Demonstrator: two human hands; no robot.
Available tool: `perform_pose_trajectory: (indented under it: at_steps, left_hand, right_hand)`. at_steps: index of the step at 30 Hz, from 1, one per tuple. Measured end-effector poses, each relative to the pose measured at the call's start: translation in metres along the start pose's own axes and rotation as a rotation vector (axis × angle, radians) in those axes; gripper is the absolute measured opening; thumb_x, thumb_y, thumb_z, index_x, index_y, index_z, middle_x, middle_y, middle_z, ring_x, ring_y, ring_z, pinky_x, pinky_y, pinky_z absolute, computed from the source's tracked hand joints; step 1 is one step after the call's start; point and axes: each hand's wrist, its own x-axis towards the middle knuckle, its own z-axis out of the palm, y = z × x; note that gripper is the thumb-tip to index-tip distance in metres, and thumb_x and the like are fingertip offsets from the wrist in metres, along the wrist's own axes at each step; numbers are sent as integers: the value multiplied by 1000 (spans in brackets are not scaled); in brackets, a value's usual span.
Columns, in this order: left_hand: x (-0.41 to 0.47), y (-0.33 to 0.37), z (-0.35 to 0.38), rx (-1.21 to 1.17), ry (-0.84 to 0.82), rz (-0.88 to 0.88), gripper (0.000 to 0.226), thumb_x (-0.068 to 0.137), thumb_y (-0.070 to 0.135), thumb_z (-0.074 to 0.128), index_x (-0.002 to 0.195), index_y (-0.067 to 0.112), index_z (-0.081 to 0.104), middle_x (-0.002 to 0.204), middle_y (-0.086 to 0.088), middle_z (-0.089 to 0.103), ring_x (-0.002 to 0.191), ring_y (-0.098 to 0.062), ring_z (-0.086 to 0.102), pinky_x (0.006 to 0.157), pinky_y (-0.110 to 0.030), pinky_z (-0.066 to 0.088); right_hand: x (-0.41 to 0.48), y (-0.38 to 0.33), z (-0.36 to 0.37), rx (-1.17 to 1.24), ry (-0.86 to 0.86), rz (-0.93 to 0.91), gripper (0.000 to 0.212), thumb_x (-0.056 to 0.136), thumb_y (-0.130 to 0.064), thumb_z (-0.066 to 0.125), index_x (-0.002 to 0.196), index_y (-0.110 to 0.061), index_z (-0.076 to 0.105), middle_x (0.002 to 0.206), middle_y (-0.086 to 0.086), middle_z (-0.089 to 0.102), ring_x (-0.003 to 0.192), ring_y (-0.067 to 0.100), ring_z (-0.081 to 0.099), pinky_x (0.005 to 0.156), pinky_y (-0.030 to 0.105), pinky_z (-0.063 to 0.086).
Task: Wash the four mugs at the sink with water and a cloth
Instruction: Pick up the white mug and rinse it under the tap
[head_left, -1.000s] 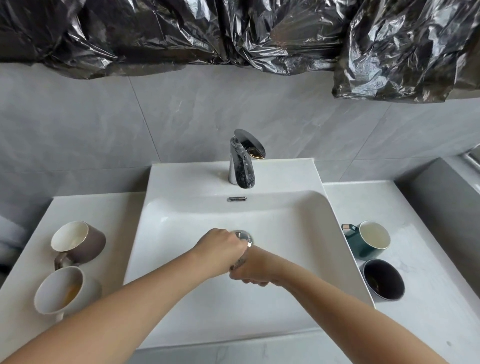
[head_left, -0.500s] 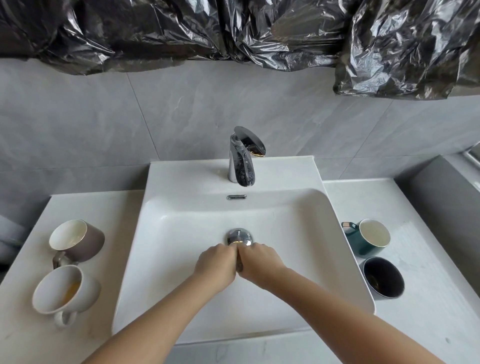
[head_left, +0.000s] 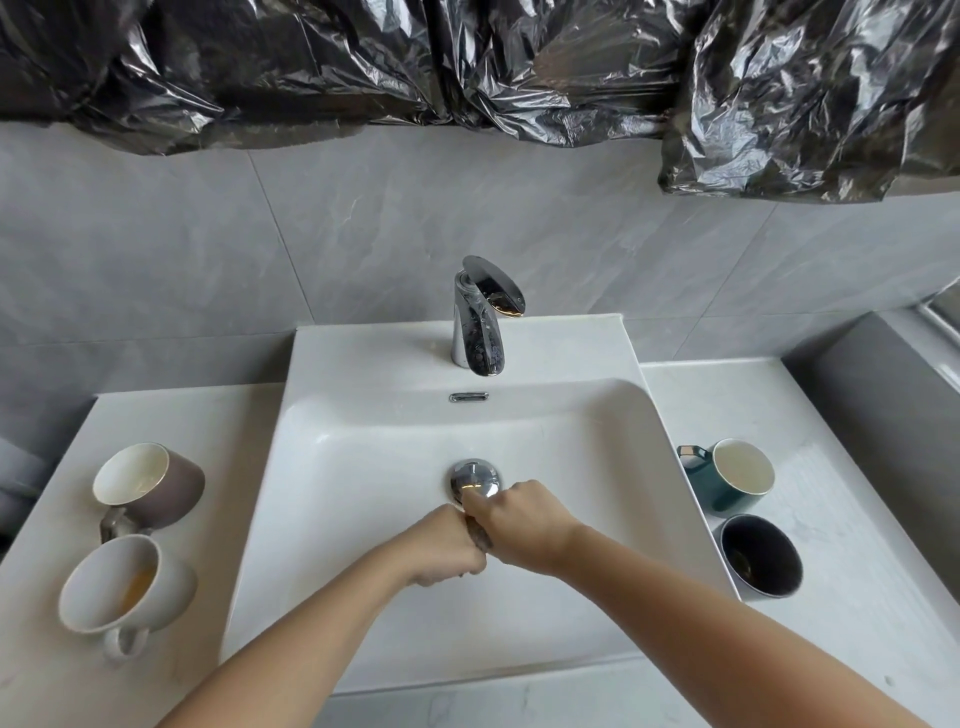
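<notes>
Head-camera view down into a white sink set in a pale desk. Both my forearms reach in from the bottom edge and meet just in front of the chrome drain plug.

My left hand and right hand are closed fist to fist, fingers curled tight round a small dark cloth. Only a sliver of it shows in the seam between them.

A second ago my left fist sat over the drain with the right tucked behind it. Half a second ago the two were level, side by side. Now the right has pushed forward to the plug's edge and the left has drawn back towards me. That back-and-forth looks to me like wringing or twisting the cloth.

The tap shows no visible stream and the basin looks dry.

None of the four mugs has moved. The brown mug and the cream mug, which has yellow residue inside, stand on the desk to my left. The green mug and the black mug stand to my right. I judge that the washing proper has not yet begun. The cloth is being readied, and the first mug is yet to be picked up.
</notes>
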Motion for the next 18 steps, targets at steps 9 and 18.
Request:
perform_pose_trajectory:
  at_steps: [9,18]
  left_hand:
    - [-9,-9,-4,-233,-199,-69,26,80,1,54,66,13,36,48,1,32,37,-13,19,43,-19,16]
    - [-26,-24,-18,-434,9,197,36,85,18,73,117,19,56,103,-5,65,85,-18,67,79,-30,57]
  right_hand:
    - [0,6,20,89,108,-112,54,55,-26,91,77,-17,42,43,-3,45,28,21,34,40,17,14]
    - [-26,-13,5,887,-43,400,65,74,-25,78,129,-20,44,97,6,71,84,24,66,71,35,54]
